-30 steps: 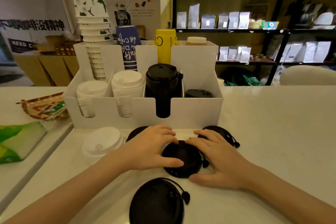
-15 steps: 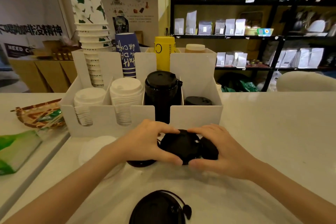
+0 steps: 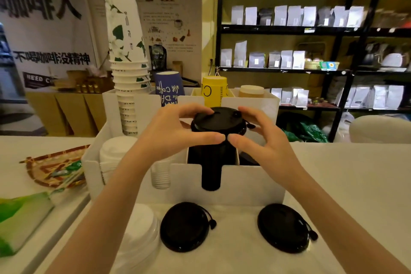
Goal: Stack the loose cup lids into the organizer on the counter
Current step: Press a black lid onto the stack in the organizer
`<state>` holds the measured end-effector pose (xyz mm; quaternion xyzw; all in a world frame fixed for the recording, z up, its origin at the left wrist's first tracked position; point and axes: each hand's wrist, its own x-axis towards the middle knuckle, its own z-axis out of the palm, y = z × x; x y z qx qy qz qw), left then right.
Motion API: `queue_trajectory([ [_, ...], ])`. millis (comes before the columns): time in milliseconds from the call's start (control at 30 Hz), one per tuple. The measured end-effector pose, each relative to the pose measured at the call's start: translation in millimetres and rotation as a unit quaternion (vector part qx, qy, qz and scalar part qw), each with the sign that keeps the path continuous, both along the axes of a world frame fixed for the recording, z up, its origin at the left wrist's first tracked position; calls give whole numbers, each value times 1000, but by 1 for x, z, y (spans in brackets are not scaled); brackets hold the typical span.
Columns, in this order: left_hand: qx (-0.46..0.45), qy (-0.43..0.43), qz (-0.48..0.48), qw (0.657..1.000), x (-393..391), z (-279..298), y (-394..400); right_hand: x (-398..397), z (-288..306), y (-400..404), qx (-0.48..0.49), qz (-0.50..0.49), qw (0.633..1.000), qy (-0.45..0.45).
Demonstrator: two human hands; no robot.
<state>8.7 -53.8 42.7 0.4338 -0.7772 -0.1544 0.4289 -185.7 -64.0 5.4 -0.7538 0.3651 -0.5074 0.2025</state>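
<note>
A black cup lid (image 3: 219,120) is held between my left hand (image 3: 171,133) and my right hand (image 3: 258,140), right on top of the black lid stack (image 3: 211,162) in the white organizer (image 3: 249,182). Both hands grip its rim, thumbs nearly touching at the front. Two loose black lids lie on the counter in front of the organizer, one at the centre (image 3: 184,227) and one to the right (image 3: 283,228). A loose white lid pile (image 3: 140,231) lies at the left of them. White lid stacks (image 3: 113,151) fill the organizer's left slots, partly hidden by my left arm.
Paper cup stacks stand in the organizer's back row: white-green (image 3: 126,55), blue (image 3: 169,88), yellow (image 3: 214,91). A woven tray (image 3: 51,167) and a green packet (image 3: 20,216) lie at the left. Black shelves (image 3: 311,69) with bags stand behind the white counter (image 3: 355,184).
Both hands lifted one black lid off the counter and carried it up and forward onto the black stack in the organizer. The camera view shifted forward.
</note>
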Motion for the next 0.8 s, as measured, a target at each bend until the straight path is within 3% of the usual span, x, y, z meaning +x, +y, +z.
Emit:
queue_trajectory([
  [167,-41,34,83,995,-9,-21,-22,9,-14,-25,8,-23,1000,-18],
  [267,-61,8,120,991,-13,-30,-33,10,-24,-37,7,-24,1000,-4],
  [633,-73,-72,169,980,-21,-46,-47,10,-37,-50,32,-27,998,37],
  [800,-34,-57,126,990,-15,-45,-49,13,-38,-47,1,-49,997,65],
])
